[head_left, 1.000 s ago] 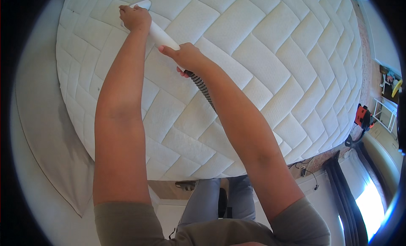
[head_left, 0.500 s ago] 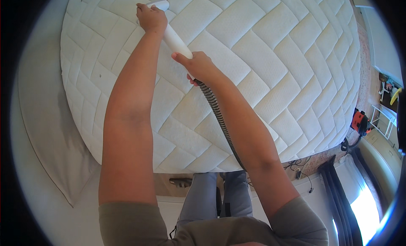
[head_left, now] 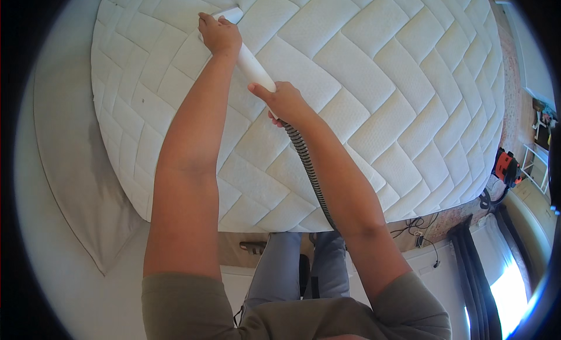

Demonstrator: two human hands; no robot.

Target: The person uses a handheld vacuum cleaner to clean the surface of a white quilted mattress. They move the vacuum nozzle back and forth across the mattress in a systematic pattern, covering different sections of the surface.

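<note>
Both my arms reach out over a white quilted mattress [head_left: 350,106]. They hold a white vacuum nozzle [head_left: 255,67] whose wide head rests on or just above the fabric; I cannot tell which. At its far end, my left hand [head_left: 220,36] is closed over the head, hiding part of it. Lower down, my right hand [head_left: 283,102] wraps round the handle, thumb on top. From beneath that hand a grey ribbed hose [head_left: 308,165] runs back along my right forearm toward my legs.
A greyish-beige pillow or cushion [head_left: 82,176] lies along the left side. Beyond the mattress at right stand an orange and black machine [head_left: 507,167] and a white rack [head_left: 534,165]. Cables [head_left: 416,226] trail on the floor near a dark curtain [head_left: 473,270]. One sandal [head_left: 253,247] shows below.
Both hands and the nozzle have come a little toward me and to the right across the mattress. The view has shifted slightly, and my grip looks the same.
</note>
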